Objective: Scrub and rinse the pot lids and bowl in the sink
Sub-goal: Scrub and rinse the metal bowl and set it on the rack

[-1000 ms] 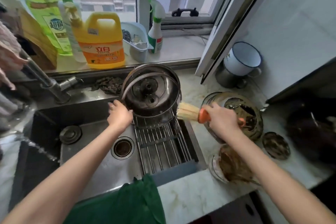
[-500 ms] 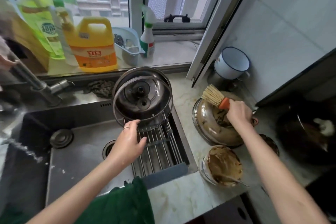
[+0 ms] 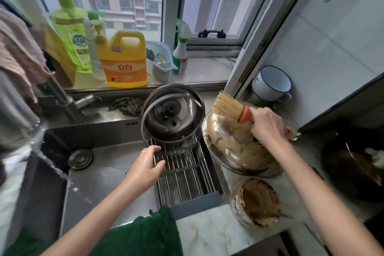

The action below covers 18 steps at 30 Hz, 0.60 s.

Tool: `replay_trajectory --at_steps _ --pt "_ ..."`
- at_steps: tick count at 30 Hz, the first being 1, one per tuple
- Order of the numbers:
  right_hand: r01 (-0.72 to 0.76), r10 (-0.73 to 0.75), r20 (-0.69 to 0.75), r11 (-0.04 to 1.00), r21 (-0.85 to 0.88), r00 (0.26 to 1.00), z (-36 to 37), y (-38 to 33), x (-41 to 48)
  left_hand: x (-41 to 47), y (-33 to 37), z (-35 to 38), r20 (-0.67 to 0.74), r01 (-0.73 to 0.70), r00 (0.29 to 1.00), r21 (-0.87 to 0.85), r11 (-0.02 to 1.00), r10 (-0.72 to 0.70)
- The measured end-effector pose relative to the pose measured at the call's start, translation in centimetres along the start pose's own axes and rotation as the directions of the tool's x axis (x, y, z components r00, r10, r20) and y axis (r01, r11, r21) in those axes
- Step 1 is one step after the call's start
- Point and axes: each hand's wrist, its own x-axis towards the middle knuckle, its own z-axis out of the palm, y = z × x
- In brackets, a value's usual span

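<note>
Over the sink (image 3: 99,178), my left grip (image 3: 145,164) hovers at the left edge of the wire drain rack (image 3: 187,174). Its fingers are loosely bent and spread and hold nothing. I cannot tell whether the thumb touches the wires.

At the back of that rack two pot lids lean upright: a glass lid (image 3: 172,122) in front with its knob facing me, and a steel lid (image 3: 176,89) just behind it.

My right grip (image 3: 268,124) is wrapped round the orange handle of a brush (image 3: 228,107), bristles pointing up and to the left. Beneath it a third, dirty lid (image 3: 234,151) stands tilted on the marble surface (image 3: 207,230) just right of the sink, smeared with brown paste. The hand hides its knob, so I cannot say whether the fingers also hold it.

Nearer me on the surface sits the glass bowl (image 3: 257,201), coated with the same paste, with a utensil resting in it. A dark wok (image 3: 353,168) lies at the far right.

On the windowsill stand a yellow detergent jug (image 3: 122,62) and a green pump bottle (image 3: 68,27). A green cloth (image 3: 143,233) hangs over the sink's near edge.
</note>
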Motion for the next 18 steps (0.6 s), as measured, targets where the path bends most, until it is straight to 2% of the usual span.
replay_trajectory --at_steps 7,11,13,15,18 --pt "0.063 -0.054 -0.040 0.965 0.255 0.998 -1.6 -2.8 0.0 -1.1 -1.4 -0.6 0.009 -0.039 0.999 -0.058 0.998 0.040" --pt "0.112 -0.101 -0.049 0.942 0.317 0.994 -3.6 -5.1 -0.7 -2.3 -2.0 -1.4 0.038 -0.063 0.997 -0.188 0.980 0.071" --pt "0.126 -0.114 -0.054 0.928 0.352 0.992 -4.9 -6.9 -1.0 -3.0 -2.4 -2.1 0.007 -0.063 0.998 -0.270 0.961 0.067" --pt "0.104 -0.104 -0.023 0.892 0.441 0.994 -6.2 -8.7 -1.3 -3.9 -2.7 -2.8 -0.034 -0.052 0.998 -0.353 0.934 0.043" --pt "0.048 -0.103 0.048 0.765 0.642 0.994 -7.5 -11.7 -2.4 -5.2 -3.5 -4.1 -0.110 -0.041 0.994 -0.522 0.852 -0.019"
